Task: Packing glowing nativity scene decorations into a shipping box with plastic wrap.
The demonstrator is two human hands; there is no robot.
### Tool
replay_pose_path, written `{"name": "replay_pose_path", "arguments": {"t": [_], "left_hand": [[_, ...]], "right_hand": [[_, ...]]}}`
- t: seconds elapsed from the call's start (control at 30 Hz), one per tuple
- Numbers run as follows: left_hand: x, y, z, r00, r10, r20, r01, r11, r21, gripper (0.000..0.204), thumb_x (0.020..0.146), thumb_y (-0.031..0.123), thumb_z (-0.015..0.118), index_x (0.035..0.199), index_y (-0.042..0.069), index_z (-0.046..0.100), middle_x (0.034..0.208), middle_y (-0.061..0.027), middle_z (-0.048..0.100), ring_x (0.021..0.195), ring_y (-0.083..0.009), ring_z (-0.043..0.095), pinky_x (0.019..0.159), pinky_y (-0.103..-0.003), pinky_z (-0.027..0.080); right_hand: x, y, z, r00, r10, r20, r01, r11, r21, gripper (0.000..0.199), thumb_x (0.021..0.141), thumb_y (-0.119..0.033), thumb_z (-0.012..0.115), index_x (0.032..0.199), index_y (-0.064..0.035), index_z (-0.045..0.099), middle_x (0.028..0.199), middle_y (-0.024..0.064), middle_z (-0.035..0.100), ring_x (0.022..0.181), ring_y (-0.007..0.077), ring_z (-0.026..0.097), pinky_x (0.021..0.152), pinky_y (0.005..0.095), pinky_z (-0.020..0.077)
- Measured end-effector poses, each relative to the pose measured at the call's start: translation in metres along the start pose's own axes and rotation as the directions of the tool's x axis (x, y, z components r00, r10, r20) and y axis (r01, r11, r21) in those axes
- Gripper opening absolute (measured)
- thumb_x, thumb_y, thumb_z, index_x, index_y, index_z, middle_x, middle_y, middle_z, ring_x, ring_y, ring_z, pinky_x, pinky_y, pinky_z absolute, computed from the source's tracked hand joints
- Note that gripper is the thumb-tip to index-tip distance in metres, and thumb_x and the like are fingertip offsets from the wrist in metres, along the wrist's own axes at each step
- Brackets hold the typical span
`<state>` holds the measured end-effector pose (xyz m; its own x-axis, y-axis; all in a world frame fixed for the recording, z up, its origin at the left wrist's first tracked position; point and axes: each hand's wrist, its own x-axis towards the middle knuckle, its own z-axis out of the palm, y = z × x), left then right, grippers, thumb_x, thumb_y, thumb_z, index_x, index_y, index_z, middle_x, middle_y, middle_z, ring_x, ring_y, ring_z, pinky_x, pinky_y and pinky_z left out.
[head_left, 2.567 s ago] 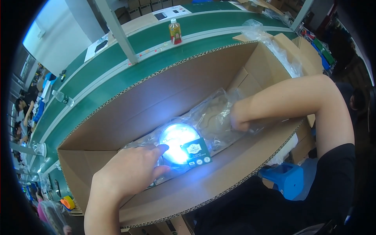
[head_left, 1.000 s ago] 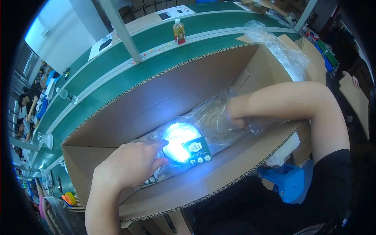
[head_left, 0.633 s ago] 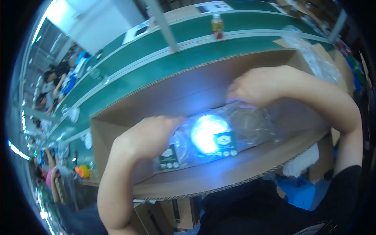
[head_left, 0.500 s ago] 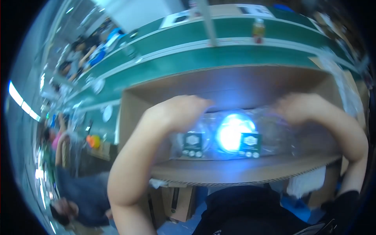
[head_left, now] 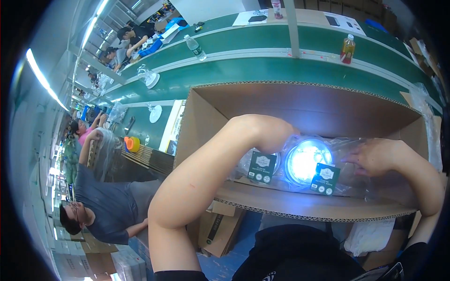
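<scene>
A long open cardboard box (head_left: 300,206) stands in front of me. Inside it lie clear plastic-bagged items with green printed tags. One is a round clear cloche (head_left: 307,164) glowing bright bluish-white, with a green tag (head_left: 325,179) at its lower right. Left of it, another bagged item carries a green tag (head_left: 261,167). My left hand (head_left: 277,133) reaches in just left of the glowing cloche, against its wrapping; its fingertips are hidden. To the right of the cloche, my right hand (head_left: 377,158) rests with fingers apart on the clear plastic wrapping (head_left: 347,150).
Beyond the box runs a green workbench (head_left: 225,70) with a water bottle (head_left: 195,48), an amber drink bottle (head_left: 347,49) and clear domed pieces (head_left: 149,78). A person in a grey shirt (head_left: 110,201) is at the left, near stacked cardboard (head_left: 147,159). More people work farther back.
My view has shifted, so the box appears farther right and lower. My left hand has come closer to the glowing cloche; my right hand has lowered onto the plastic wrapping.
</scene>
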<state>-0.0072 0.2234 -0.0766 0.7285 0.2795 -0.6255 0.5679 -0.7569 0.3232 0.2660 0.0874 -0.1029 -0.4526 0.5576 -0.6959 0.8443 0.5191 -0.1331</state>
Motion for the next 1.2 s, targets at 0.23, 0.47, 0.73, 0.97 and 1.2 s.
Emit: {"name": "replay_pose_path", "arguments": {"t": [0.23,0.47,0.73,0.97,1.2], "left_hand": [[0.011,-0.009,0.007,0.997,0.054,0.056,-0.055,0.998,0.017,0.054,0.093,0.024,0.066,0.143,0.010,0.054,0.118,-0.0152,0.071,0.112,-0.0325,0.066,0.096,-0.040,0.050],[0.013,-0.006,0.015,0.999,0.030,0.023,-0.032,0.997,0.068,0.056,0.094,0.034,0.065,0.144,0.011,0.052,0.126,-0.0146,0.068,0.117,-0.0325,0.064,0.099,-0.041,0.049],[0.011,-0.012,0.017,0.998,0.050,0.035,-0.051,0.998,0.026,0.060,0.095,0.038,0.063,0.147,0.012,0.049,0.128,-0.0179,0.066,0.117,-0.0353,0.063,0.101,-0.043,0.048],[0.009,-0.008,0.015,1.000,0.016,0.021,-0.016,1.000,0.002,0.059,0.097,0.042,0.061,0.146,0.012,0.050,0.129,-0.0152,0.065,0.118,-0.0343,0.062,0.101,-0.041,0.048],[0.008,-0.008,0.013,0.998,-0.059,0.016,0.059,0.998,0.005,0.058,0.097,0.044,0.059,0.144,0.012,0.052,0.127,-0.0150,0.066,0.116,-0.0343,0.062,0.101,-0.041,0.048]], "right_hand": [[-0.013,-0.008,-0.017,0.992,0.032,-0.125,-0.025,0.998,0.062,0.061,0.095,-0.039,0.063,0.147,-0.0125,0.046,0.129,0.0212,0.064,0.116,0.0388,0.063,0.100,0.0463,0.0502],[-0.021,-0.003,-0.010,0.989,0.016,-0.147,-0.010,0.999,0.041,0.062,0.094,-0.042,0.064,0.146,-0.0134,0.048,0.128,0.0195,0.065,0.116,0.0378,0.063,0.100,0.0464,0.0505],[-0.013,-0.004,-0.016,0.993,0.003,-0.115,0.007,0.996,0.089,0.058,0.096,-0.037,0.062,0.146,-0.0120,0.048,0.133,0.0177,0.063,0.121,0.0377,0.060,0.100,0.0465,0.0510],[-0.015,-0.004,-0.007,0.995,0.035,-0.094,-0.027,0.996,0.086,0.056,0.097,-0.033,0.060,0.147,-0.0102,0.048,0.138,0.0168,0.060,0.126,0.0369,0.057,0.105,0.0454,0.0478],[-0.015,-0.001,-0.004,0.989,0.050,-0.138,-0.034,0.993,0.115,0.051,0.097,-0.031,0.061,0.143,-0.0109,0.051,0.137,0.0169,0.060,0.124,0.0377,0.058,0.103,0.0468,0.0478]]}}
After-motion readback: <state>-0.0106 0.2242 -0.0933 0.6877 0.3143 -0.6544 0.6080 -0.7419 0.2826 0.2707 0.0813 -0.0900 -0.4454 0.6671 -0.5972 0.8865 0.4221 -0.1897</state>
